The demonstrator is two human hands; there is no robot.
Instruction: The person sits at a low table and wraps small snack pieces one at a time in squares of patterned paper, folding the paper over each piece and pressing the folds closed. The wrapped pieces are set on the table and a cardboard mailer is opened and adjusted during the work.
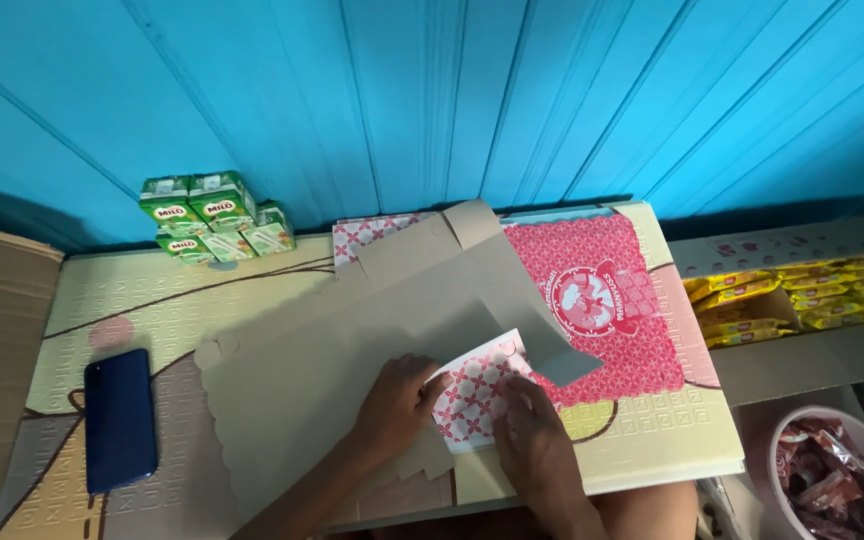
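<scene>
A flat, unfolded cardboard box blank (352, 340) lies grey side up on the table. Its printed side, red and white with a flower pattern, shows at the right (612, 300). My left hand (397, 400) presses on the grey board next to a folded-over flap (477, 395) with red flowers on white. My right hand (537, 445) rests on the flap's lower right edge and pinches it down. Both hands touch the flap near the table's front edge.
A dark blue phone (119, 418) lies at the left on the patterned table mat (152, 300). Several green drink cartons (214, 215) stand by the blue wall. An open carton of yellow packets (802, 290) is at the right, and a tub of red wrapped sweets (832, 475) sits below it.
</scene>
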